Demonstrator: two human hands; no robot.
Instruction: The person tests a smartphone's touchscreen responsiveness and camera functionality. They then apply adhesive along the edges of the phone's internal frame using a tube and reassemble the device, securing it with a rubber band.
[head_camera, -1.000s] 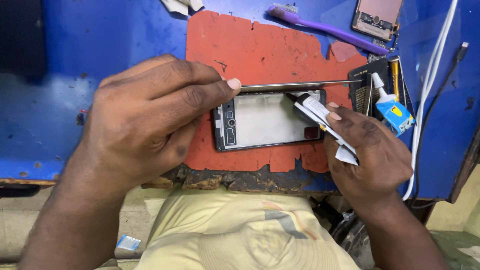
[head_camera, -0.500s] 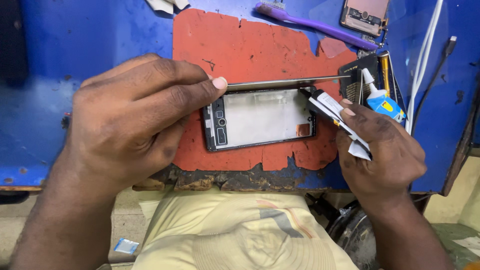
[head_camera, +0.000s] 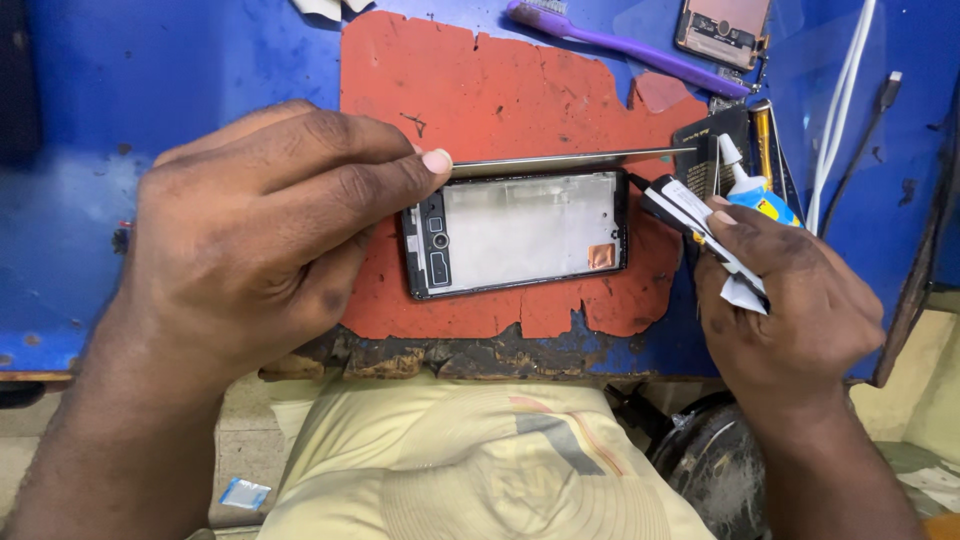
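Lying lengthwise across the red mat (head_camera: 520, 90) near the desk's front edge, the phone frame (head_camera: 515, 232) is sitting between both hands. Left hand (head_camera: 260, 240) is pinching a thin rod (head_camera: 570, 158) along its far edge; right hand (head_camera: 790, 300), closed on a glue tube (head_camera: 690, 212), is aiming at its right end.

Blue workbench (head_camera: 200, 80), worn red mat (head_camera: 520, 90) at its centre, opened phone (head_camera: 520, 235) on the mat, purple toothbrush (head_camera: 620, 45) at twelve o'clock, white cable (head_camera: 840, 100) at two o'clock, glue tube (head_camera: 750, 185) at three o'clock.

Phone frame's (head_camera: 515, 235) left end under fingers, purple toothbrush (head_camera: 620, 45) head cropped
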